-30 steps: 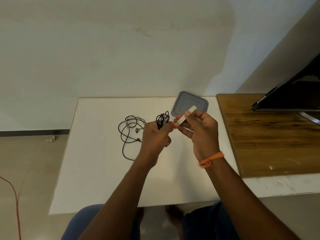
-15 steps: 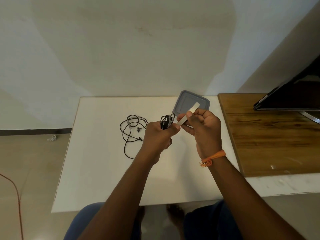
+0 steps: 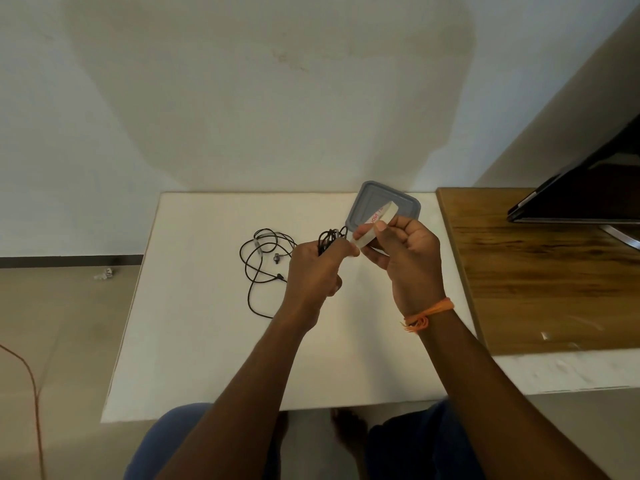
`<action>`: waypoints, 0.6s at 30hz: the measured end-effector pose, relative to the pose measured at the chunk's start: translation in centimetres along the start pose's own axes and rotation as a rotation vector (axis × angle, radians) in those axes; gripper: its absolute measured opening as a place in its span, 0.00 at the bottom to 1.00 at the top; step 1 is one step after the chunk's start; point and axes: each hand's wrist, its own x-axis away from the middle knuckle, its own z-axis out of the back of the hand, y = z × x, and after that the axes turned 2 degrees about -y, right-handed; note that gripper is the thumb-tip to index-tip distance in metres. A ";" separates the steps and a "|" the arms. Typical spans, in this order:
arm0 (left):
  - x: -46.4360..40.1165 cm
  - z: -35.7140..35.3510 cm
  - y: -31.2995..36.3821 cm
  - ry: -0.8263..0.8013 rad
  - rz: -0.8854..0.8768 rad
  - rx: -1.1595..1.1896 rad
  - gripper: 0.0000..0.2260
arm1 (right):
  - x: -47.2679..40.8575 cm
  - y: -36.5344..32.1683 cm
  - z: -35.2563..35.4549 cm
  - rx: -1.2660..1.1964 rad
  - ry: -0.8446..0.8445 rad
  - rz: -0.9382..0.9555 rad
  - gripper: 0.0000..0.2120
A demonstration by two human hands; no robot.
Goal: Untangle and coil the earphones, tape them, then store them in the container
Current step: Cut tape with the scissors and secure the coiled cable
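Note:
My left hand (image 3: 317,268) grips a coiled bundle of black earphone cable (image 3: 329,237) above the white table (image 3: 194,323). My right hand (image 3: 405,261) pinches a roll of white tape (image 3: 377,221) beside the bundle, its loose end reaching toward my left thumb. A second pair of black earphones (image 3: 265,261) lies tangled on the table to the left of my left hand. The grey container (image 3: 405,202) with its lid on sits at the table's back edge, partly behind the tape.
A wooden tabletop (image 3: 540,271) adjoins the white table on the right and carries a dark monitor (image 3: 588,188). A wall stands right behind the table. An orange cable (image 3: 31,393) runs over the floor at the left. My knees sit under the front edge.
Both hands have stayed close together above the table. The tape roll has tilted, so its printed inner side now shows, and its end has come nearer to the bundle.

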 end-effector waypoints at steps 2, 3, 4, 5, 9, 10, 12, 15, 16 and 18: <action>0.1 -0.1 0.1 -0.013 0.009 0.035 0.16 | 0.0 0.1 0.0 0.008 0.002 0.007 0.07; 0.1 -0.1 0.2 -0.017 0.008 0.039 0.16 | 0.0 0.1 0.0 0.007 0.005 0.008 0.07; 0.2 -0.1 0.2 -0.012 0.001 0.021 0.17 | 0.1 0.0 0.0 0.003 0.007 0.005 0.06; 0.1 -0.1 0.1 -0.003 -0.015 -0.010 0.18 | 0.1 0.0 0.0 -0.004 0.006 -0.001 0.06; -0.1 0.0 -0.3 0.008 -0.059 -0.098 0.11 | 0.2 -0.1 -0.1 -0.024 -0.013 -0.016 0.08; -0.1 0.2 -0.3 -0.007 -0.060 -0.102 0.10 | 0.2 -0.2 -0.1 -0.034 -0.011 -0.018 0.09; -0.1 0.5 -0.1 -0.044 -0.062 -0.101 0.07 | 0.2 -0.4 0.2 -0.081 -0.009 -0.031 0.10; 0.0 0.6 0.1 -0.092 -0.055 -0.071 0.06 | -0.1 -0.6 0.9 -0.142 -0.008 -0.051 0.11; 0.1 0.6 0.1 -0.108 -0.053 -0.056 0.06 | -0.1 -0.6 1.0 -0.142 -0.007 -0.052 0.12; 0.1 0.5 0.1 -0.119 -0.049 -0.041 0.06 | -0.2 -0.4 1.2 -0.124 0.002 -0.046 0.12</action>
